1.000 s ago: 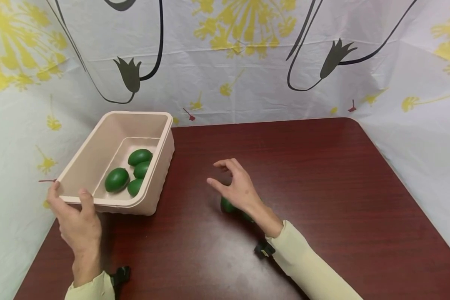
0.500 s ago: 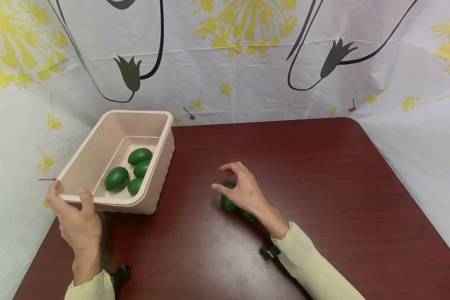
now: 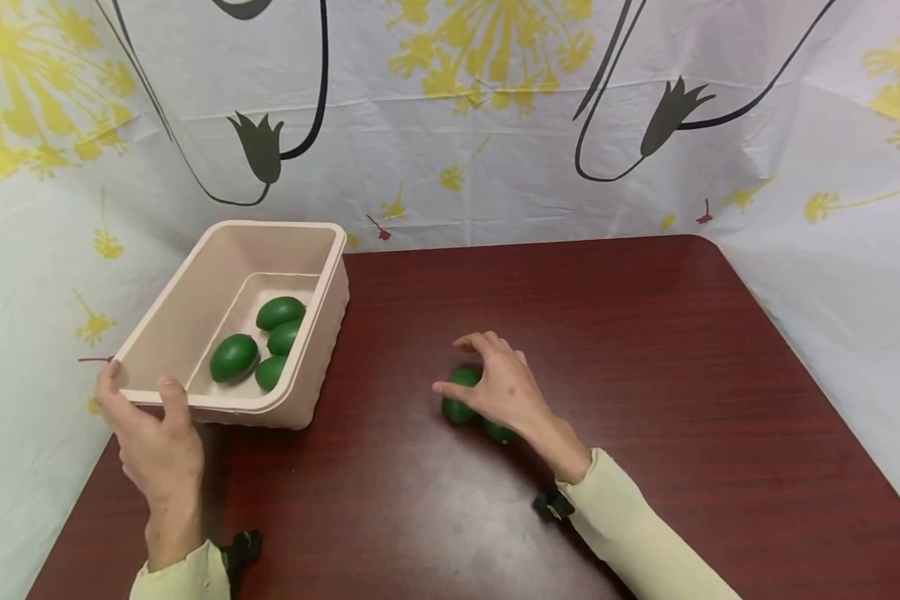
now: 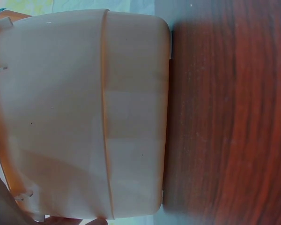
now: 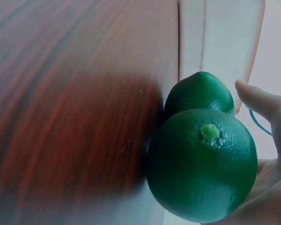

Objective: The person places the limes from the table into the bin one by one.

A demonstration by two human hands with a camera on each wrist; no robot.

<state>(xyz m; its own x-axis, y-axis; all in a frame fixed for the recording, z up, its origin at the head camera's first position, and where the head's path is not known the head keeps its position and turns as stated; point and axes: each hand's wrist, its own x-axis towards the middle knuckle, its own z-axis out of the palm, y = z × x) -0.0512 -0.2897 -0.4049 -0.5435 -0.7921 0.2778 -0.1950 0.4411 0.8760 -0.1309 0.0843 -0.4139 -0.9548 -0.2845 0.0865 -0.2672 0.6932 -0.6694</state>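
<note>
My left hand (image 3: 161, 458) grips the near left corner of a beige plastic bin (image 3: 324, 358), thumb over the rim. Several green limes (image 3: 234, 358) lie inside on its floor. In the left wrist view, the bin's side wall (image 4: 56, 108) fills much of the picture. My right hand (image 3: 513, 396) hovers above two limes on the table, fingers curved and thumb spread apart. One lime (image 3: 459, 410) shows under the thumb; another (image 3: 501, 432) is partly hidden below the wrist. In the right wrist view, the nearer lime (image 5: 201, 178) partly covers the farther lime (image 5: 196, 91), and the thumb stands off both.
The dark red wood-grain table (image 3: 645, 350) carries the bin at its left. A white cloth (image 3: 495, 192) with yellow and grey flower prints hangs along the back and sides. A black wrist strap (image 3: 553, 503) sits at the right sleeve.
My right hand has moved a little right and toward me, uncovering more of the lime under it. The left hand and the bin have stayed put.
</note>
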